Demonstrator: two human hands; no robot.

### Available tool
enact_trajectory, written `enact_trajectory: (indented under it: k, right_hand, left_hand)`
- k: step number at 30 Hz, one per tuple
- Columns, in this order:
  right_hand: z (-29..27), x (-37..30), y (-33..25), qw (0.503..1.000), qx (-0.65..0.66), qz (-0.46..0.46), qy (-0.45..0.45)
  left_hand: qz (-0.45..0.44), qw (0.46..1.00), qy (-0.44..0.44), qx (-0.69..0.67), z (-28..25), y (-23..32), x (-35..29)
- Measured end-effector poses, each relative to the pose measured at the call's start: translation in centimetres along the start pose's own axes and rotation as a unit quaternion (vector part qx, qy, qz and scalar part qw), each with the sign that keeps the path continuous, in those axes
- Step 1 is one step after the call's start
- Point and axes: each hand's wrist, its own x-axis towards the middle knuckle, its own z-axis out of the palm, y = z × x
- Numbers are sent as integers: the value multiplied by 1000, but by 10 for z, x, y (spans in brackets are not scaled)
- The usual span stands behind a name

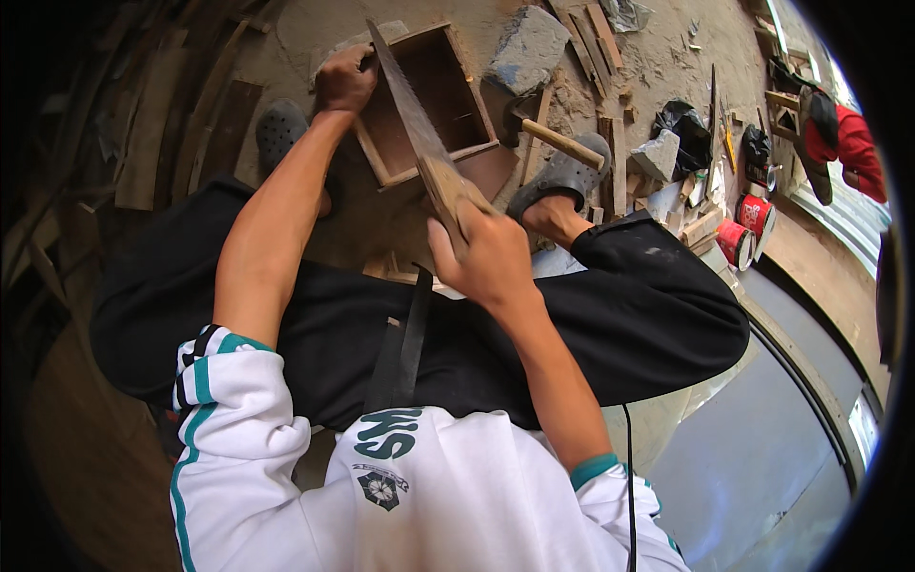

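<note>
My right hand (488,255) is closed round the wooden handle (446,191) of a handsaw. The saw's long toothed blade (410,105) slants up and to the left, across an open wooden box (474,93) on the ground. From this view I cannot tell whether the blade touches the box. My left hand (346,81) grips the box's upper left edge, its fingers curled and partly hidden. The box has pale rims and a dark brown inside. A brown flat board (488,176) lies by its lower right corner.
Grey clogs (572,172) on my feet flank the box. A wooden tool handle (562,145) lies by the right one. Around are a concrete block (527,50), wood scraps (615,172), a black plastic bag (682,133) and red cans (736,244). A person in red (858,153) is at far right.
</note>
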Motion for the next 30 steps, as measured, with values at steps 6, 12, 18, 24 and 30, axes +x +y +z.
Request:
enact_trajectory:
  k: [6,12,18,24,30]
  right_hand:
    - [-5,-20,-4,985,164,59,11]
    - [8,-3,-4,972,206,108,37]
    - [22,11,0,981,171,85,40]
    - [16,-22,-2,989,130,33,66]
    - [18,-13,-2,999,8,18,28]
  left_hand:
    - [2,1000,12,3,0,2,-1]
    - [18,1000,16,12,1,1,-2]
    - [-13,1000,-8,15,-3,5,2]
    - [8,1000,12,-10,-4,7,-2]
    - [4,1000,-11,7,-1,4,-3]
